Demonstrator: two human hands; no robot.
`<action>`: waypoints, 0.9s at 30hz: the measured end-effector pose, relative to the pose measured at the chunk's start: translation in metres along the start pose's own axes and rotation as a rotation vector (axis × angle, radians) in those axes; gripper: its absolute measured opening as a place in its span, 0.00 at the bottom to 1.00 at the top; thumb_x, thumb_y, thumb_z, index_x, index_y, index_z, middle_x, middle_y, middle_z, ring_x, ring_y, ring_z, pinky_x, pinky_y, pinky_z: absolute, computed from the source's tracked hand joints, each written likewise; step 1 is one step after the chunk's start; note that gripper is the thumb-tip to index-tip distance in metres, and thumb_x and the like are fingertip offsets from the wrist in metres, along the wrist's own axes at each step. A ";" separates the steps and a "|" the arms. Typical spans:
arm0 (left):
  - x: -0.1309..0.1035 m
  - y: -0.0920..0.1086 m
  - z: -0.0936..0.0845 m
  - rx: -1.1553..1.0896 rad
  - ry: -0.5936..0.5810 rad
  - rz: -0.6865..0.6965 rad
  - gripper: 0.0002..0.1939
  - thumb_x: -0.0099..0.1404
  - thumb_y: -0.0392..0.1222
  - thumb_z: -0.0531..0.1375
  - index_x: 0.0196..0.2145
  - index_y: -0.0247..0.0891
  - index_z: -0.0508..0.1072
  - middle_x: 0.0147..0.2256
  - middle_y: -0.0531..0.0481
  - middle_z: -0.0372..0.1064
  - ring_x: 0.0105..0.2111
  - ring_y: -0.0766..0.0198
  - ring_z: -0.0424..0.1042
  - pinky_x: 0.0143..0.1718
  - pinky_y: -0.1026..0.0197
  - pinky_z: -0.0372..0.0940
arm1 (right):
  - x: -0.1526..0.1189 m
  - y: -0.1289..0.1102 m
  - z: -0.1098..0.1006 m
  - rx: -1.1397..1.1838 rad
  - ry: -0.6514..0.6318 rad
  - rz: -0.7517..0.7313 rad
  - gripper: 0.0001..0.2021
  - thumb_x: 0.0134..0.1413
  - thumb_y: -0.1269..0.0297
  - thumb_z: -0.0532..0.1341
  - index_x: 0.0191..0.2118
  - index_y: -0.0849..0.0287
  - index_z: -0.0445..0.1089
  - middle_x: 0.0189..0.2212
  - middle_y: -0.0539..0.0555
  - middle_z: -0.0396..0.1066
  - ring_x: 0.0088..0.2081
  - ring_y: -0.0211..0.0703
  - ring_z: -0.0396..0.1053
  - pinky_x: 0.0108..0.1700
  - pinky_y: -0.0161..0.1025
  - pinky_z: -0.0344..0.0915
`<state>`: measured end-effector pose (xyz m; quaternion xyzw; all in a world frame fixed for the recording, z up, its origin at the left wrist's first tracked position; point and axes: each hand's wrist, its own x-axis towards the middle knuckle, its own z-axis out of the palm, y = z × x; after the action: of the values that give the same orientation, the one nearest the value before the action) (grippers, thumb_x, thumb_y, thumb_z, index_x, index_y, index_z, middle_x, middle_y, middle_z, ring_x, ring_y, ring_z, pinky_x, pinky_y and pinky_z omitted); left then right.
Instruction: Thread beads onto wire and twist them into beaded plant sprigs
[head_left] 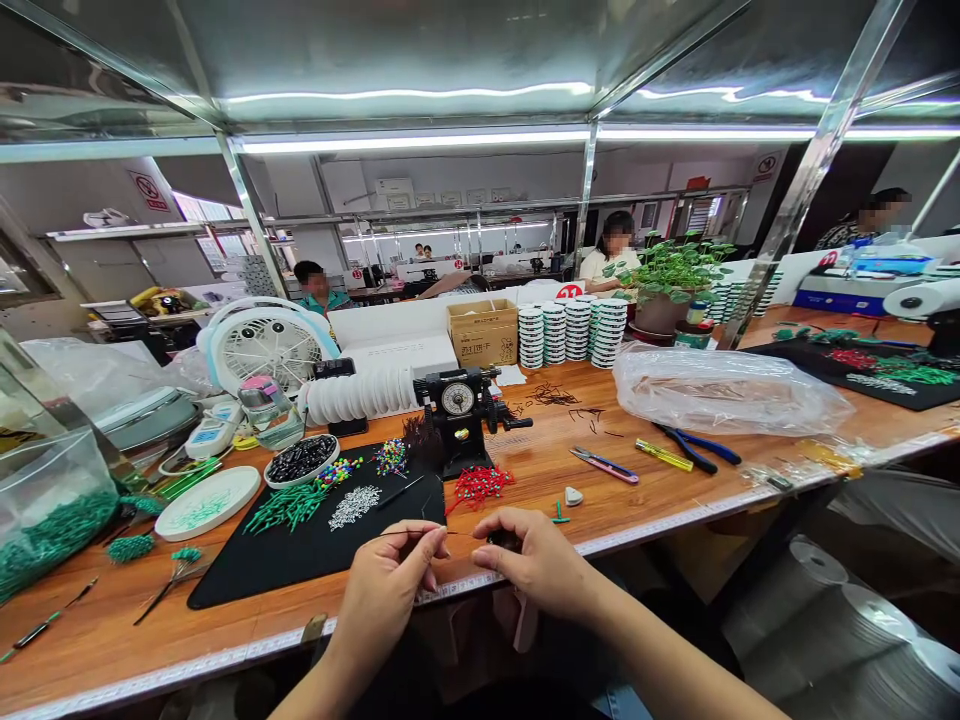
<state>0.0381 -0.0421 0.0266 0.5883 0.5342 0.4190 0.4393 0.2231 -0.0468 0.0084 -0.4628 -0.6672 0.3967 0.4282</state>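
Observation:
My left hand (394, 575) is closed in a pinch on a thin dark cord (391, 533) above the table's front edge. The cord seems to run across the gap toward my right hand (536, 560). Curled fingers of that hand surround a small black shiny object (504, 540), mostly hidden by them. Left of my hands, a black mat (262, 560) bears green pieces (285, 510), clear beads (355, 507) and colourful beads (391, 457). A pile of small red pieces (481, 485) lies just beyond my hands, near a black winding machine with a dial (459, 400).
A bowl of black beads (304, 460) and a white dish (210, 503) stand left. Snips (606, 465), a yellow-handled tool (664, 455) and blue-handled pliers (701, 450) lie right. Behind are a fan (266, 350), a cardboard box (482, 335), stacked spools (577, 332) and a plastic bag (727, 390).

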 end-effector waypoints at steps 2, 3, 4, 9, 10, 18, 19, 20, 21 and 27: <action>0.002 0.000 -0.001 0.019 0.008 -0.001 0.16 0.56 0.52 0.62 0.29 0.35 0.76 0.24 0.50 0.71 0.17 0.69 0.61 0.18 0.67 0.55 | 0.000 0.002 -0.003 0.007 0.028 0.005 0.06 0.51 0.65 0.61 0.29 0.61 0.73 0.23 0.50 0.70 0.27 0.38 0.63 0.30 0.34 0.57; 0.002 0.000 -0.001 0.036 0.004 0.003 0.16 0.56 0.53 0.62 0.29 0.36 0.76 0.24 0.50 0.71 0.17 0.69 0.61 0.18 0.67 0.55 | 0.000 0.003 -0.004 0.016 0.037 0.004 0.07 0.52 0.65 0.60 0.28 0.61 0.72 0.22 0.49 0.69 0.26 0.37 0.62 0.30 0.34 0.57; 0.003 0.001 0.001 0.054 -0.006 0.009 0.15 0.56 0.52 0.61 0.29 0.36 0.76 0.24 0.50 0.71 0.17 0.69 0.60 0.18 0.67 0.55 | 0.000 0.004 -0.003 0.026 0.046 0.004 0.08 0.52 0.65 0.60 0.27 0.62 0.72 0.21 0.49 0.68 0.25 0.37 0.62 0.29 0.34 0.56; 0.005 0.004 0.010 0.087 -0.058 0.020 0.13 0.55 0.50 0.62 0.27 0.36 0.77 0.16 0.55 0.64 0.17 0.69 0.58 0.19 0.67 0.52 | 0.001 0.007 0.000 0.045 0.053 -0.004 0.08 0.52 0.63 0.61 0.29 0.61 0.75 0.26 0.52 0.73 0.30 0.40 0.66 0.33 0.35 0.59; 0.005 0.005 0.010 0.088 -0.056 0.022 0.13 0.55 0.50 0.62 0.26 0.37 0.77 0.15 0.56 0.63 0.17 0.69 0.58 0.19 0.67 0.51 | 0.001 0.008 -0.002 0.042 0.047 -0.014 0.08 0.52 0.63 0.61 0.31 0.61 0.75 0.27 0.52 0.73 0.31 0.41 0.67 0.35 0.35 0.59; 0.012 0.001 0.014 0.067 -0.073 0.008 0.13 0.54 0.51 0.62 0.25 0.38 0.77 0.13 0.56 0.60 0.15 0.68 0.56 0.18 0.66 0.49 | 0.002 0.011 -0.007 0.024 0.076 -0.028 0.07 0.53 0.65 0.60 0.27 0.60 0.71 0.23 0.49 0.69 0.28 0.38 0.63 0.32 0.35 0.57; 0.012 0.001 0.016 0.063 -0.082 0.011 0.13 0.54 0.51 0.62 0.25 0.38 0.77 0.14 0.56 0.61 0.16 0.68 0.56 0.18 0.66 0.50 | 0.003 0.011 -0.005 0.037 0.078 -0.023 0.07 0.53 0.64 0.60 0.27 0.60 0.72 0.24 0.49 0.69 0.28 0.39 0.63 0.32 0.35 0.58; 0.013 0.000 0.017 0.059 -0.088 0.014 0.13 0.54 0.51 0.62 0.24 0.38 0.77 0.14 0.56 0.61 0.16 0.68 0.57 0.18 0.66 0.50 | 0.003 0.012 -0.004 0.042 0.079 -0.017 0.07 0.52 0.64 0.60 0.28 0.60 0.73 0.24 0.49 0.70 0.29 0.39 0.64 0.33 0.35 0.58; 0.013 0.000 0.018 0.056 -0.089 0.016 0.13 0.54 0.51 0.62 0.25 0.38 0.77 0.14 0.55 0.61 0.16 0.68 0.57 0.18 0.66 0.50 | 0.004 0.012 -0.004 0.038 0.079 -0.010 0.06 0.52 0.64 0.61 0.30 0.60 0.73 0.26 0.50 0.71 0.30 0.40 0.65 0.34 0.36 0.59; 0.015 -0.002 0.019 0.041 -0.076 -0.003 0.14 0.55 0.52 0.61 0.26 0.37 0.77 0.13 0.56 0.59 0.15 0.68 0.55 0.17 0.66 0.49 | 0.001 0.015 -0.010 -0.067 0.083 0.000 0.06 0.52 0.65 0.61 0.27 0.59 0.73 0.25 0.51 0.70 0.29 0.41 0.66 0.34 0.37 0.59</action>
<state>0.0575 -0.0286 0.0199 0.6120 0.5264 0.3845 0.4478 0.2360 -0.0410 -0.0020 -0.4929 -0.6617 0.3546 0.4398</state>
